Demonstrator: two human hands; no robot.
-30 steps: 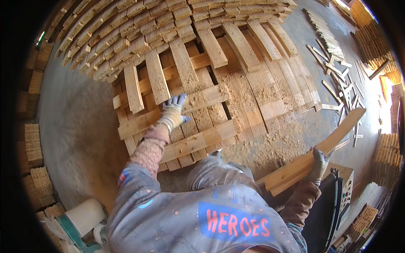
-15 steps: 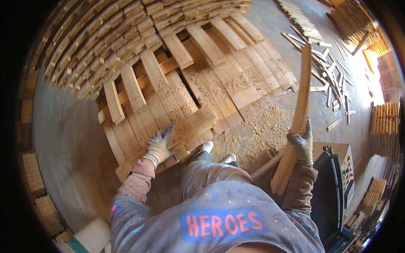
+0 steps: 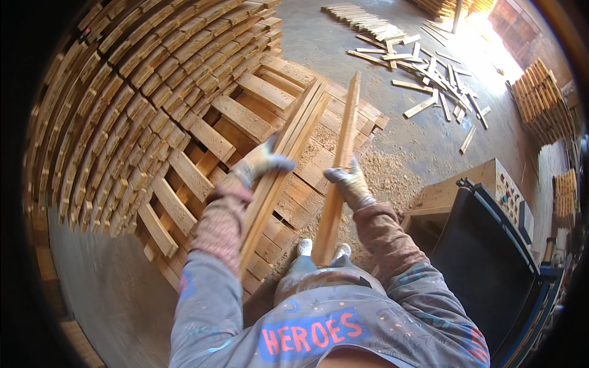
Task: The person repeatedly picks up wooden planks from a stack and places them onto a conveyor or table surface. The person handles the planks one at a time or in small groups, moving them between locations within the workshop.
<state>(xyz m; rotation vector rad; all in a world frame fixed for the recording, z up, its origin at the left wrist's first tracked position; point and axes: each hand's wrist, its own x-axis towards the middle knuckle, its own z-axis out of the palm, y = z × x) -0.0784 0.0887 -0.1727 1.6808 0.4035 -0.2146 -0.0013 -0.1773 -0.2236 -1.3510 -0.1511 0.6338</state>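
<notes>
My left hand (image 3: pixel 262 162), in a worn light work glove, is closed around a pair of long wooden boards (image 3: pixel 302 126). They are held tilted over the boards of the low wooden platform (image 3: pixel 294 211). In my right hand (image 3: pixel 351 183), also gloved, is a single long wooden board (image 3: pixel 348 126), gripped near its middle, its lower end close to my legs. The single board and the pair are apart, with their far ends pointing forward. Part of the left hand's fingers is hidden behind the boards and blurred.
High rows of stacked boards (image 3: pixel 141 110) stand at the left, beyond the platform's spaced slats. Sawdust (image 3: pixel 386 178) covers the floor ahead. Loose wood strips (image 3: pixel 423 67) lie scattered farther off. A black belt-like machine part (image 3: pixel 485 264) and a control box (image 3: pixel 509 196) are at my right.
My left hand has lifted boards off the platform and tilted them forward. The right hand has brought its board leftward, in front of me. My view has turned to the right.
</notes>
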